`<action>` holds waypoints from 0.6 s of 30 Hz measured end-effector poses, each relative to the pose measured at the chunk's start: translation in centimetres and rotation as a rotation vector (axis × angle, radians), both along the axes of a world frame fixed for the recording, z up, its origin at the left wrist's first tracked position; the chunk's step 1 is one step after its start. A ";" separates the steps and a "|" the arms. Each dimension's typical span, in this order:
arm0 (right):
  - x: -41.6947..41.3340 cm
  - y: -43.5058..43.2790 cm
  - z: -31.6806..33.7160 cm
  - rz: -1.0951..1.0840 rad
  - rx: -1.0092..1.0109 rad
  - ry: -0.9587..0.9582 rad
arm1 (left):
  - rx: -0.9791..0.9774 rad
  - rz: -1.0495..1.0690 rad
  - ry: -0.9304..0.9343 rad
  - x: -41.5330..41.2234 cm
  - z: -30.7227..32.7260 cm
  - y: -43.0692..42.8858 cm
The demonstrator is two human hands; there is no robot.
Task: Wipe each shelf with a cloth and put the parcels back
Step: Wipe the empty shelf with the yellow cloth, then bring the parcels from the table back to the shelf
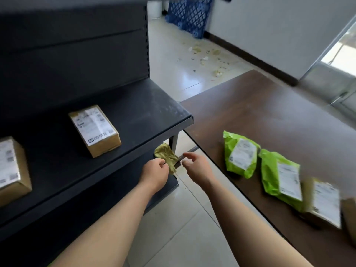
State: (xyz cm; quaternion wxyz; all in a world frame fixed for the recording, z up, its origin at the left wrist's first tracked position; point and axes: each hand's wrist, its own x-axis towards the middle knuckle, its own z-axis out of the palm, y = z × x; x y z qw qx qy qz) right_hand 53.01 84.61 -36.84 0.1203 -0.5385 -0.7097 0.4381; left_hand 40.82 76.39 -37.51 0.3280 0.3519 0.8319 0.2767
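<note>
1. At the right front corner of the lower dark grey metal shelf point(133, 172) lies a crumpled yellow-green cloth point(166, 156), tucked under the edge of the shelf above it.
2. The left hand point(154, 174) pinches the near end of the cloth, its fingers curled in around the fabric.
3. The right hand point(196, 166) hangs just beside the cloth with nothing in its grasp. Its fingers are loosely bent, and the forefinger and thumb reach toward the cloth and the shelf corner.
4. On the upper dark grey metal shelf point(144, 112) a small brown cardboard box with a white label point(95, 131) lies flat. A second labelled cardboard box point(11, 170) sits well apart from it at the left edge of the view.
5. To the right stands a dark brown wooden table point(250, 112).
6. On the table lie two bright green plastic mailer bags with white labels point(240, 154) point(281, 174), touching each other.
7. Next to the nearer bag is a pale labelled parcel point(323, 201), too blurred to make out its material.
8. The corner of another brown box point(349, 214) shows at the right edge of the view.
9. Pale floor tiles point(183, 218) run between the shelf unit and the table, and scraps of litter point(202, 54) are scattered farther off.
10. A blue plastic lattice crate point(190, 14) leans by the far wall.
</note>
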 end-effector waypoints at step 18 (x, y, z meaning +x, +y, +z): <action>17.3 -3.6 8.9 -0.468 0.021 0.029 | 0.101 -0.306 -0.023 10.3 9.1 1.5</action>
